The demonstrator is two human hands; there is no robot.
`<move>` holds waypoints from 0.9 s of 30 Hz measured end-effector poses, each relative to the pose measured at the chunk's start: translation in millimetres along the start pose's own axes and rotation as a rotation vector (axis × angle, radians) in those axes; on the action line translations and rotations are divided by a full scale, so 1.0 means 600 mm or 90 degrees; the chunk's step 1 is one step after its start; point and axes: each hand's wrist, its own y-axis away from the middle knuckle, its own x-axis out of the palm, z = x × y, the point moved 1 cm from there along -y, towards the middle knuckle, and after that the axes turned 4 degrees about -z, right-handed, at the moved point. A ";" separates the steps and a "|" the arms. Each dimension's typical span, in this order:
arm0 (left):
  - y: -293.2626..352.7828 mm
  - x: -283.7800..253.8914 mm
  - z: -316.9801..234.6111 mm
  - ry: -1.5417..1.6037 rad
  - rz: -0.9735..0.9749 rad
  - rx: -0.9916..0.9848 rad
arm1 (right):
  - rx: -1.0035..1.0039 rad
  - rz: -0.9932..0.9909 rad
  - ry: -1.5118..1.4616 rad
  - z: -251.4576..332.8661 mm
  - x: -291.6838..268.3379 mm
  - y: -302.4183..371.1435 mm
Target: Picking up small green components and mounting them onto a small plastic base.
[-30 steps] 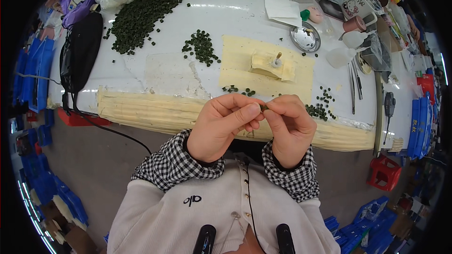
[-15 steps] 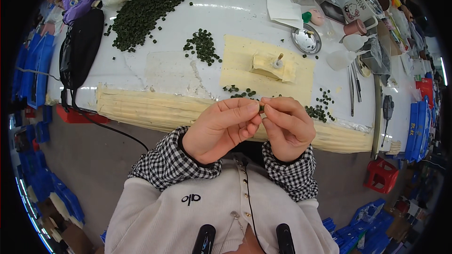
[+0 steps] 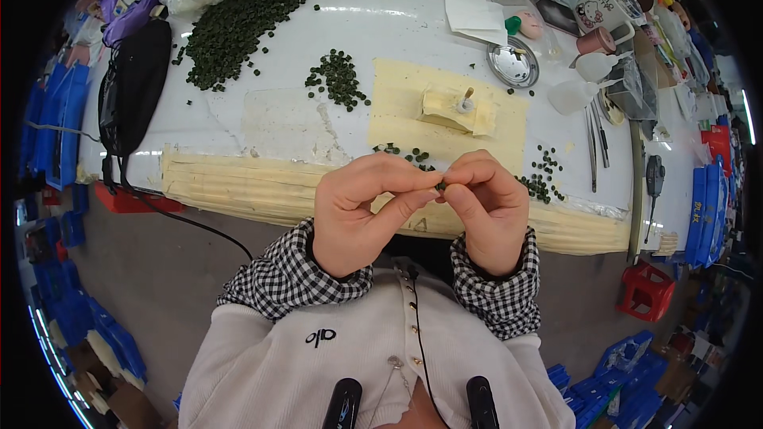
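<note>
Between the fingertips of both hands is a small dark green piece (image 3: 440, 187), mostly hidden by the fingers. My left hand (image 3: 362, 208) pinches it from one side, thumb and index finger together. From the other side my right hand (image 3: 491, 208) closes thumb and index finger on the same piece. Both hands are above the table's padded front edge (image 3: 254, 189). Just beyond them lie several loose green pieces (image 3: 417, 156), with another small group (image 3: 543, 183) right of my right hand. A yellow-wrapped block (image 3: 455, 109) with a small upright stick stands on a yellow sheet (image 3: 389, 87).
A large heap of green pieces (image 3: 238, 28) covers the far left, and a smaller pile (image 3: 338, 79) sits mid-table. Rightward are a round metal dish (image 3: 511, 63), tweezers (image 3: 591, 151), squeeze bottles (image 3: 574, 95) and a mug (image 3: 600, 9). A black pouch (image 3: 135, 83) lies at the left.
My left hand has turned, its thumb and fingers now closing in a pinch where the palm was more open. My right fingers have shifted around the small piece.
</note>
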 end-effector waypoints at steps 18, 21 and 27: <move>0.007 0.000 0.008 0.155 0.021 -0.070 | -0.229 -0.025 0.250 0.014 0.006 0.001; 0.007 -0.001 0.008 0.148 0.026 -0.063 | -0.240 -0.026 0.275 0.017 0.005 0.002; 0.007 0.001 0.011 0.161 0.004 -0.064 | -0.206 -0.029 0.266 0.018 0.007 0.008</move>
